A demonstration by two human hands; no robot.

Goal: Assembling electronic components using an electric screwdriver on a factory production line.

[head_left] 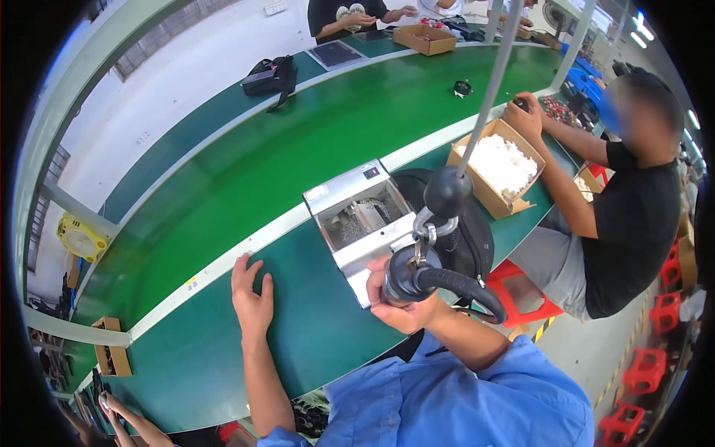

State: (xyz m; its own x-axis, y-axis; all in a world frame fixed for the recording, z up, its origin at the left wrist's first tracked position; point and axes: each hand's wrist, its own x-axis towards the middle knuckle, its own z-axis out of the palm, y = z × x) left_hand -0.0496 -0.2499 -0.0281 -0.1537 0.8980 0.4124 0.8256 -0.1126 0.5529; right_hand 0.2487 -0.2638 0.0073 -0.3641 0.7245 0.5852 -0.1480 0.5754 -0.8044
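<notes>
Metal box (pixel 363 216) on bench (pixel 313 328), cardboard box (pixel 497 167) right.

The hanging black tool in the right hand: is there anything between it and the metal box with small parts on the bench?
Nothing visible stands between them. The right hand holds the black tool right at the near edge of the open metal box. The left hand lies flat on the green bench, off to the side.

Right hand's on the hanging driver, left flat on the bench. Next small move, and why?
Probably lower the hanging driver toward the open tray of the silver feeder box. The right hand grips the tool just in front of that box, its tip hidden, while the left hand lies flat on the green bench, holding nothing.
</notes>
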